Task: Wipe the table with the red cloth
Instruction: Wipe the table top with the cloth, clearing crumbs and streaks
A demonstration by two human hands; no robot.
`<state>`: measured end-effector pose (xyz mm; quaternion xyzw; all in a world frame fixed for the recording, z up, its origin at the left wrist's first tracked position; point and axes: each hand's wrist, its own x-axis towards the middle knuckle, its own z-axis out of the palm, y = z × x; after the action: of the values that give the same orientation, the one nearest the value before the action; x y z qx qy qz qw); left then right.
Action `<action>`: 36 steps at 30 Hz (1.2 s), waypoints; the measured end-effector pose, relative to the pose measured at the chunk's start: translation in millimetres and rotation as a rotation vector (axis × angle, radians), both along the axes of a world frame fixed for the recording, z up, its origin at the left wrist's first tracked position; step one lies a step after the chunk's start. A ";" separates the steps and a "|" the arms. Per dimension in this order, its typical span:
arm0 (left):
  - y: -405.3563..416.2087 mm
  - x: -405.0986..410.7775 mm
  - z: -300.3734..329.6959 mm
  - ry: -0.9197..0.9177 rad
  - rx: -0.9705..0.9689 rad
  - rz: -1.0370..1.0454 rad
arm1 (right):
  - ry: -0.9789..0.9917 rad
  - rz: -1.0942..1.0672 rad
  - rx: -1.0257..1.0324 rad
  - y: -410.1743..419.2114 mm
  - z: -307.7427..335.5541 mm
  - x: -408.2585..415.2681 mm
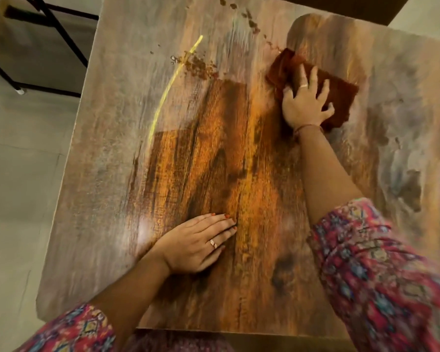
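Observation:
A wood-grain table (pixel 117 158) fills the view. The red cloth (pixel 341 97) lies flat on it at the upper right, and my right hand (pixel 306 102) presses down on the cloth with fingers spread. My left hand (pixel 198 243) rests flat on the table near the front, fingers together, holding nothing. Brown crumbs (pixel 198 67) and a thin yellow streak (pixel 168 90) lie on the tabletop left of the cloth. More brown crumbs (pixel 249 19) trail toward the far edge. The table looks darker and glossier in the middle, duller and greyish towards the sides.
Black metal legs of a piece of furniture (pixel 54 34) stand on the pale tiled floor (pixel 18 199) beyond the table's left edge. The near table edge (pixel 214 330) is close to my body. Patterned pink sleeves cover both arms.

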<state>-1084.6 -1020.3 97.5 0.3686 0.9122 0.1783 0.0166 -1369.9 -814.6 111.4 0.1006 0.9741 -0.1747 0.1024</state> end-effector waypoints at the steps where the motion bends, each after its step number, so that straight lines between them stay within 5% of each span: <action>1: -0.4 -0.1 0.6 0.002 -0.007 -0.004 | 0.040 0.042 0.009 -9.5 -2.8 19.8; 8: 1.5 -2.1 1.7 0.027 -0.013 0.003 | 0.166 0.443 0.229 2.2 -4.5 222.0; 13: 0.9 -0.9 1.8 0.026 -0.048 -0.005 | 0.144 0.455 0.183 4.3 -10.0 131.3; 18: 0.7 1.0 1.0 0.013 -0.065 -0.011 | 0.054 0.172 0.106 -21.2 -4.0 -30.0; 21: 1.0 2.8 -1.4 0.010 -0.056 -0.002 | 0.030 0.046 0.063 -51.0 1.7 -44.3; 29: -0.7 2.6 2.0 0.017 -0.001 -0.026 | 0.149 0.960 0.056 -117.1 -5.9 158.4; 32: -0.5 2.0 1.2 -0.001 -0.017 -0.031 | 0.123 0.986 0.066 -110.7 -4.1 108.2; 36: 0.8 3.4 0.2 -0.041 -0.024 -0.031 | 0.054 0.600 0.057 -112.3 -1.4 -11.1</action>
<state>-1081.2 -1019.5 97.8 0.3787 0.9079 0.1746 0.0426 -1381.1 -926.9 109.9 -0.1936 0.9672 -0.1117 0.1207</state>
